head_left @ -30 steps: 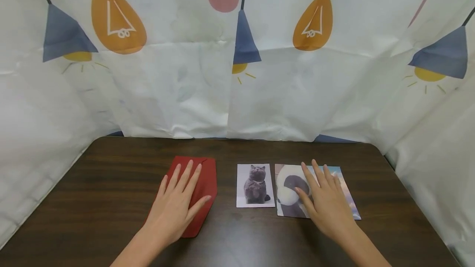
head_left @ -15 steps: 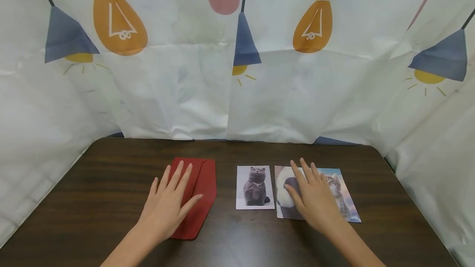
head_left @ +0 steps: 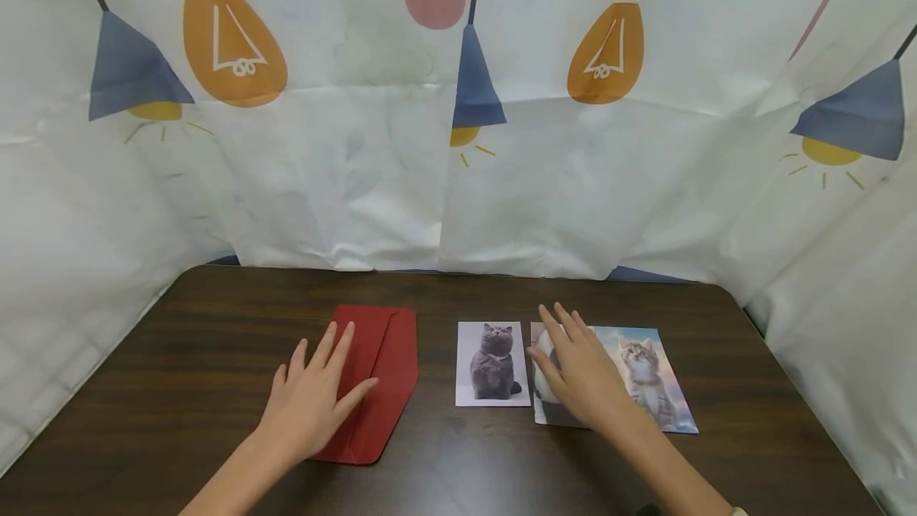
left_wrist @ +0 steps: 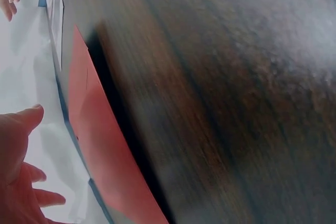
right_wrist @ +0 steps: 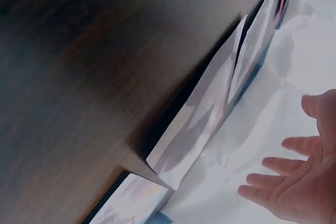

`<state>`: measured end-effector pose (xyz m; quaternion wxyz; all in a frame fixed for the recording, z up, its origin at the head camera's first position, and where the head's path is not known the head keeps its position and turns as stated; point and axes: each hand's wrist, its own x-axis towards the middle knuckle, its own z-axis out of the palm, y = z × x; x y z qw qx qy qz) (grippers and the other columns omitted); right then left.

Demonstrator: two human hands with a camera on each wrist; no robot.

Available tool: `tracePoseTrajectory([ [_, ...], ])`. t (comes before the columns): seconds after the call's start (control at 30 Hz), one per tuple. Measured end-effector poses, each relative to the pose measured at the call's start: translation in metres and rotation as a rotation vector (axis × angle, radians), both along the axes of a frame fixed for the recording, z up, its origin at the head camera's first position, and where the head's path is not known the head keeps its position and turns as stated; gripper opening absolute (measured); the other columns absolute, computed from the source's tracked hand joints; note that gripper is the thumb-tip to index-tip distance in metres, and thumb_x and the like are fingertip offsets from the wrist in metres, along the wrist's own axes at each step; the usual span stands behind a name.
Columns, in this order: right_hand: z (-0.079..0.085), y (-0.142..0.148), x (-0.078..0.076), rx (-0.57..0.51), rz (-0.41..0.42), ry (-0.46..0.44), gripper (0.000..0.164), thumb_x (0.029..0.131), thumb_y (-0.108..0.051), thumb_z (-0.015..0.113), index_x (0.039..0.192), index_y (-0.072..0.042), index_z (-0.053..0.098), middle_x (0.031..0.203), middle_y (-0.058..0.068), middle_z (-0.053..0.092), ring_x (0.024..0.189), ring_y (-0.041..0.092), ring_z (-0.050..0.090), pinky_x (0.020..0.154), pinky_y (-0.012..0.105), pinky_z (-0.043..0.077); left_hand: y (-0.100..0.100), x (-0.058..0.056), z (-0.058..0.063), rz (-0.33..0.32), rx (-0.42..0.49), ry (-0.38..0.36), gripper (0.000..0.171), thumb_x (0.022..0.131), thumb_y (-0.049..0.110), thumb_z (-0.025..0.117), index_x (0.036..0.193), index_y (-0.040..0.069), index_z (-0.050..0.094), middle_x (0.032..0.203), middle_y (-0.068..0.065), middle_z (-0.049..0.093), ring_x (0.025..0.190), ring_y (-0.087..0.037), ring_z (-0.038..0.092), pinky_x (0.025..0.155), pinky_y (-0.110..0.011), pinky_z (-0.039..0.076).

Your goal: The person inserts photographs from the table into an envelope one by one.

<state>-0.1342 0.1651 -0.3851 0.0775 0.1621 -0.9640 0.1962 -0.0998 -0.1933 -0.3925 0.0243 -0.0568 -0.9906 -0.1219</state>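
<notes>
A red envelope with a visible flap line lies on the table. My left hand, fingers spread, hovers over its left part; in the left wrist view a gap shows between that hand and the envelope. My right hand is held with loosely straight fingers above a black-and-white animal picture card, hiding much of it. Apart from the cards, the right hand holds nothing. Left of it lies a grey cat card, and to the right a kitten card.
The dark wooden table has rounded back corners. Behind and beside it hangs a white curtain printed with lamps and bulbs. A small dark object shows at the bottom edge near the right forearm.
Both hands have drifted left. More of the envelope shows beside the left hand, and the kitten card has come into view from behind the right hand. The envelope and cards stay in place.
</notes>
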Motion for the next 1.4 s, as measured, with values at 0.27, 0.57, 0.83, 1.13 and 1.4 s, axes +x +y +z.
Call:
tracePoseTrajectory([
  [0.27,-0.001,-0.006,-0.01,-0.013,0.011,-0.04,0.062,0.107,-0.028,0.064,0.159,-0.001,0.044,0.16,0.03,0.043,0.146,0.051,0.044,0.113,0.067,0.04,-0.003,-0.003,-0.001,0.022,0.004,-0.046,0.09,0.099,0.056,0.067,0.164,0.004,0.033,0.157,-0.04,0.037,0.12,-0.062,0.05,0.082,-0.07,0.051],
  [0.57,-0.004,-0.011,-0.02,-0.054,0.02,-0.067,0.052,0.107,-0.021,0.063,0.152,0.001,0.052,0.152,0.028,0.053,0.139,0.05,0.051,0.111,0.064,0.044,-0.008,-0.005,-0.006,0.022,0.029,-0.048,0.09,0.096,0.055,0.072,0.162,0.004,0.038,0.137,-0.042,0.048,0.111,-0.057,0.052,0.076,-0.064,0.052],
  [0.83,-0.007,-0.014,-0.028,-0.063,0.027,-0.065,0.044,0.106,-0.018,0.064,0.145,0.0,0.059,0.142,0.025,0.06,0.129,0.046,0.058,0.104,0.06,0.051,-0.011,-0.007,-0.007,0.01,0.055,-0.092,0.091,0.09,0.054,0.078,0.16,0.009,0.042,0.147,-0.037,0.046,0.116,-0.058,0.048,0.077,-0.066,0.05],
  [1.13,-0.011,-0.017,-0.041,-0.092,0.032,-0.089,0.038,0.103,-0.015,0.068,0.138,0.002,0.065,0.134,0.026,0.063,0.126,0.045,0.061,0.103,0.059,0.052,-0.012,-0.007,-0.009,-0.032,0.033,-0.11,0.092,0.082,0.055,0.084,0.157,0.014,0.049,0.149,-0.036,0.045,0.116,-0.06,0.047,0.075,-0.067,0.05],
  [1.4,-0.014,-0.018,-0.052,-0.15,0.056,-0.14,0.034,0.102,-0.01,0.069,0.132,0.005,0.066,0.128,0.025,0.066,0.12,0.042,0.064,0.101,0.055,0.053,-0.016,-0.008,-0.012,-0.059,0.045,-0.155,0.09,0.081,0.056,0.085,0.155,0.017,0.053,0.15,-0.035,0.043,0.115,-0.058,0.048,0.074,-0.065,0.049],
])
